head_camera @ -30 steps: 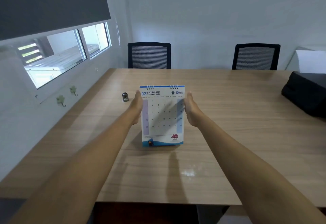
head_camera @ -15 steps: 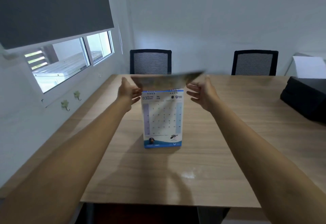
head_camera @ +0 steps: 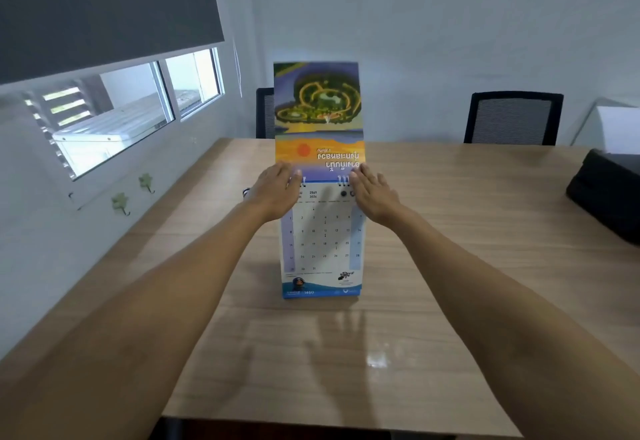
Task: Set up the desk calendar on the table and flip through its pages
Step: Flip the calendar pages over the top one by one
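Table [head_camera: 450,301]: long wooden top, pale grain, filling the lower view; one side runs along the wall below the window [head_camera: 114,121].

Blind [head_camera: 104,7]: dark, pulled partway down over that window.

Chairs: two black mesh-back ones at the far edge, one [head_camera: 512,117] in plain sight, the other [head_camera: 265,112] mostly hidden behind the raised page.

Bag [head_camera: 606,194]: black, on the table at the right edge.

Calendar [head_camera: 320,249]: standing upright on the table near the middle, facing the camera; a month grid shows on the front, with a blue strip along the bottom. One page [head_camera: 318,114] stands straight up above the spiral binding, its picture side showing upside down.

Left hand [head_camera: 277,190]: at the top left corner of the calendar, fingers extended and resting on the lower edge of the raised page.

Right hand [head_camera: 372,194]: at the top right corner, fingers likewise flat and spread against that page. Neither hand is closed around anything.

Hooks [head_camera: 133,192]: two small green ones on the wall under the window.
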{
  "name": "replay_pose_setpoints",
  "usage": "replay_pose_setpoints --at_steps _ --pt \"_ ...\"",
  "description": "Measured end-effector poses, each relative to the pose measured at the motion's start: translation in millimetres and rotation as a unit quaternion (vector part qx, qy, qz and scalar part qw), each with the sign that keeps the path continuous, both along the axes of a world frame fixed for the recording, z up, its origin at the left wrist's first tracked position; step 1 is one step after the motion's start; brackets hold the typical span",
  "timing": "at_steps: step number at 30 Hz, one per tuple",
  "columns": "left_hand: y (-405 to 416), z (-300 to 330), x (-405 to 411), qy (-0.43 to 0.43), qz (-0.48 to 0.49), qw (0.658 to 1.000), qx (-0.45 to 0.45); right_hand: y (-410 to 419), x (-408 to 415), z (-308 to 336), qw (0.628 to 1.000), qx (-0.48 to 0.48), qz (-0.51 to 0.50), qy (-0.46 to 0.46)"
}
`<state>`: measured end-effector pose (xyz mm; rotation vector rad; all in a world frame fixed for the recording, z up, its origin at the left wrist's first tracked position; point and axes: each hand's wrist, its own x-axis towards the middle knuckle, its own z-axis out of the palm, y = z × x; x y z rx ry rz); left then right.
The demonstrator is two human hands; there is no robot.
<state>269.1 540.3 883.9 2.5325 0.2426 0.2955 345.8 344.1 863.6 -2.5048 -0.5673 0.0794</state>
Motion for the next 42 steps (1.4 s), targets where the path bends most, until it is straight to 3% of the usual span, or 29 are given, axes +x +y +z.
replay_pose_setpoints --at_steps 7,10,14,16,19,26,33,37,42 --pt "5.0 -14.6 8.6 0.025 0.034 0.999 -0.022 4.1 6.1 -9.7 0.999 0.039 -0.02 -0.025" --pt "-4.3 -17.4 4.1 -0.02 0.075 0.991 -0.106 7.6 1.8 -13.0 0.986 0.164 -0.024 0.007" --pt "-14.7 -42.8 -7.1 -0.027 0.161 0.927 -0.338 10.1 -5.9 -32.0 0.897 0.367 -0.112 0.218" --pt "-18.7 -54.2 -14.3 -0.016 0.151 0.901 -0.406 10.9 -9.2 -42.3 0.87 0.385 -0.116 0.284" --pt "-29.6 -51.2 -24.0 -0.003 0.116 0.883 -0.454 9.8 -16.3 -45.1 0.846 0.417 -0.118 0.309" --pt "-35.4 -30.0 -36.2 0.003 0.09 0.888 -0.452 -1.2 -30.6 -32.7 0.843 0.42 -0.082 0.327" --pt "-21.2 -7.3 -45.7 0.076 0.131 0.911 -0.385 -21.4 -44.9 -6.6 0.878 0.36 -0.089 0.304" --pt "-9.3 11.8 -45.7 0.049 0.156 0.91 -0.381 -36.3 -43.1 17.8 0.882 0.356 -0.112 0.288" --pt "-3.4 45.7 -41.8 -0.008 0.16 0.894 -0.419 -45.7 -27.9 46.0 0.851 0.433 -0.1 0.279"
